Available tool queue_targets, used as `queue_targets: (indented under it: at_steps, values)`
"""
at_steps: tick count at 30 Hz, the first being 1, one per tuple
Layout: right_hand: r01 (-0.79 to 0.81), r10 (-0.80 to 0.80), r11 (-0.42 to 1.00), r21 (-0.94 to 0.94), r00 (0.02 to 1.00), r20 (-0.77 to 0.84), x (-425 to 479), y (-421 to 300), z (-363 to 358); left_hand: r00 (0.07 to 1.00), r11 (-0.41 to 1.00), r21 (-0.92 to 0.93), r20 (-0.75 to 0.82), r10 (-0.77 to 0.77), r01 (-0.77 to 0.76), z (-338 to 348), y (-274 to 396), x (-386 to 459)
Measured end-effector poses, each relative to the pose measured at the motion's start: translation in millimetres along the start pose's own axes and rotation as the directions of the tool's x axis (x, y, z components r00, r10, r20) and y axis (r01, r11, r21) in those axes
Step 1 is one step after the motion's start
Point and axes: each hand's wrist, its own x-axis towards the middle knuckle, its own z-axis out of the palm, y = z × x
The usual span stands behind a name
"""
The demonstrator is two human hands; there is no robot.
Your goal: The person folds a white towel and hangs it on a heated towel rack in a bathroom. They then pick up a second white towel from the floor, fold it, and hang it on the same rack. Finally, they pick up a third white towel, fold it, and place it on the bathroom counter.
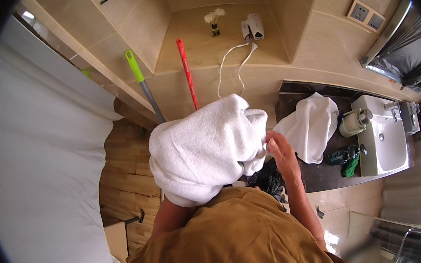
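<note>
A bundled white terry towel [201, 151] is in front of my torso, draped over my left forearm [171, 216]. My left hand is hidden under the towel, so its grip cannot be seen. My right hand [284, 154] is at the bundle's right end, with its fingertips against the loose folds. Whether these fingers pinch the cloth is unclear. Just beyond that hand, a second white cloth [314, 128] lies crumpled on the dark countertop [315, 178].
A white washbasin [387, 147], a pump bottle [352, 122] and a dark bottle [340, 155] stand at right. A green-handled pole [134, 66] and a red pole [186, 68] lean by the niche holding a hair dryer [255, 26]. A white curtain [45, 168] hangs left.
</note>
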Motion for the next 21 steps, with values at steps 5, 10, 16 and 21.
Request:
queue_targets:
  at_steps: [5, 10, 16, 21]
  values:
    - [-0.04, 0.003, 0.978, 0.203, 0.984, 0.178, -9.6, -22.0, 28.4, 1.0, 1.0, -0.003, 0.025, 0.014, -0.014, -4.4, 1.3, 0.2]
    - [0.084, -0.074, 0.995, -0.054, 0.984, 0.159, 2.7, -27.9, 47.3, 0.999, 0.999, -0.008, 0.032, 0.043, -0.043, -6.7, 5.2, -8.8]
    - [0.257, -0.231, 0.936, -0.242, 0.964, 0.132, 7.4, -19.5, 65.7, 0.996, 0.996, -0.023, 0.025, 0.085, -0.084, -12.0, 12.3, -22.1]
    - [0.273, -0.246, 0.938, -0.211, 0.958, 0.145, 10.1, -21.7, 89.9, 0.994, 0.993, -0.031, 0.01, 0.11, -0.11, -16.1, 16.5, -35.4]
